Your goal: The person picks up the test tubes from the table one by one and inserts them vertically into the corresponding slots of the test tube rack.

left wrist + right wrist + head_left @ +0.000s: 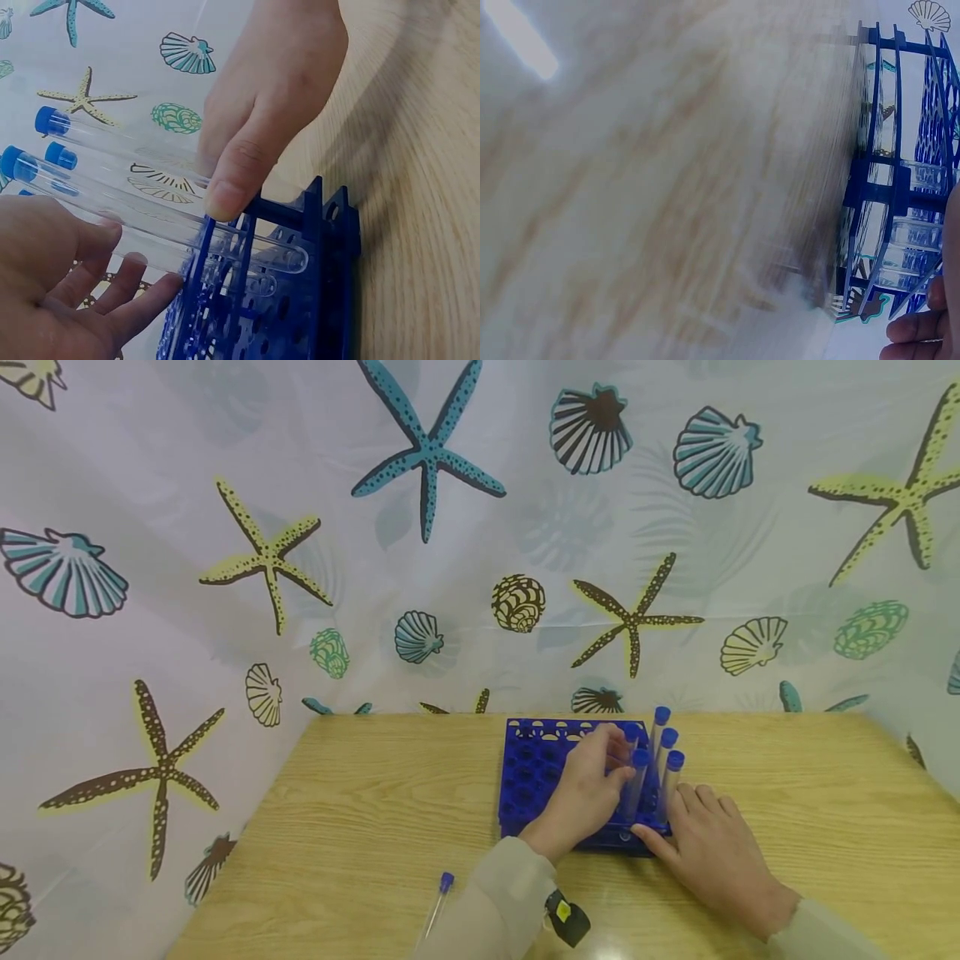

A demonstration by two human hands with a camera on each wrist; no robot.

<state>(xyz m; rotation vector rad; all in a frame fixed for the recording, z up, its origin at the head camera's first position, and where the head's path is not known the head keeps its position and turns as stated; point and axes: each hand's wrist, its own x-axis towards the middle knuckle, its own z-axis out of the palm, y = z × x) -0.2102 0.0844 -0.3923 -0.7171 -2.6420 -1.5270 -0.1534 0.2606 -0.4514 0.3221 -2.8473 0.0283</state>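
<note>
A blue test tube rack (525, 793) stands on the table, with several clear, blue-capped test tubes (670, 789) upright at its right end. My left hand (588, 785) is over the rack, beside the leftmost tubes. In the left wrist view, the fingers (139, 311) of that hand are spread loosely beside a capped tube (97, 187); whether they touch it is hard to tell. My right hand (712, 852) holds the rack's front right corner, thumb on the front edge, fingers along the right side. Another capped test tube (435, 910) lies near the left forearm, partly hidden.
The wooden table (360, 777) extends on both sides of the rack. Behind it hangs a curtain (465, 577) printed with starfish and shells. A dark strap with a small device (566, 918) is on the left wrist.
</note>
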